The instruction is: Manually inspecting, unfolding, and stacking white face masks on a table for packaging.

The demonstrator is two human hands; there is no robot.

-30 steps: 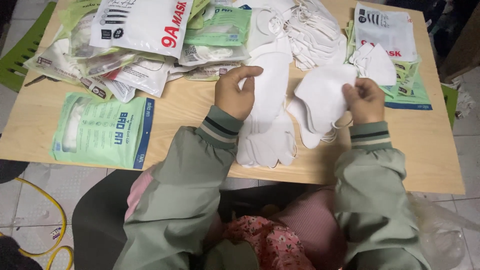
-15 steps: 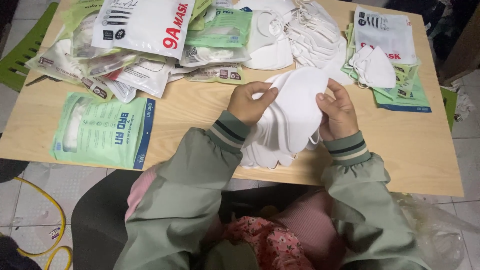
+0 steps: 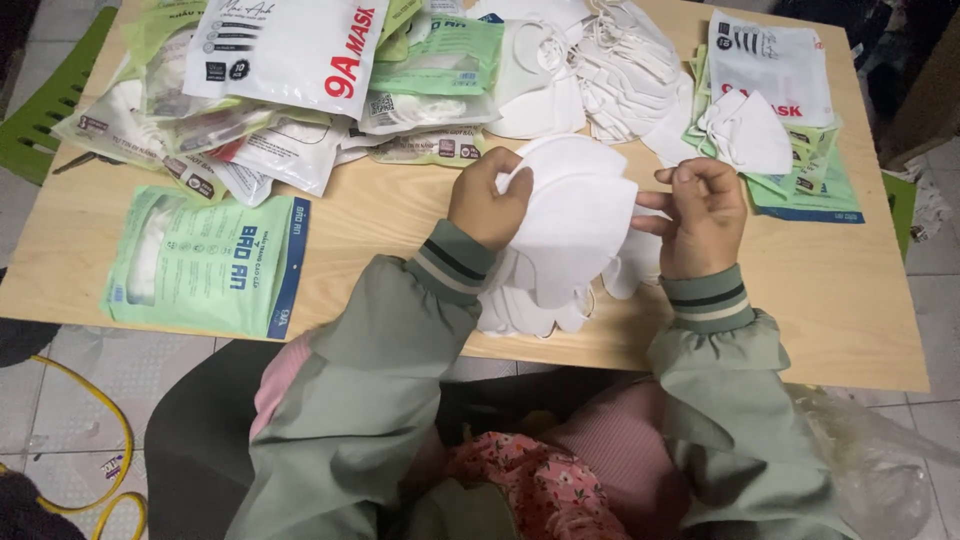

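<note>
My left hand (image 3: 487, 203) grips a stack of white folded face masks (image 3: 570, 225) by its left edge, lifted a little over the wooden table (image 3: 860, 300). My right hand (image 3: 702, 213) pinches the stack's right edge, fingers curled at the mask rim. More white masks (image 3: 530, 312) lie under the held ones near the table's front edge. Both sleeves are grey-green with striped cuffs.
A green and blue mask packet (image 3: 205, 262) lies at the front left. Several filled packets (image 3: 280, 70) are heaped at the back left. A loose pile of white masks (image 3: 610, 70) sits at the back middle, with more packets and a single mask (image 3: 755, 135) at the back right.
The two hands came together from apart, bringing separate masks into one stack, which then moved slightly up and away from the table's front edge.
</note>
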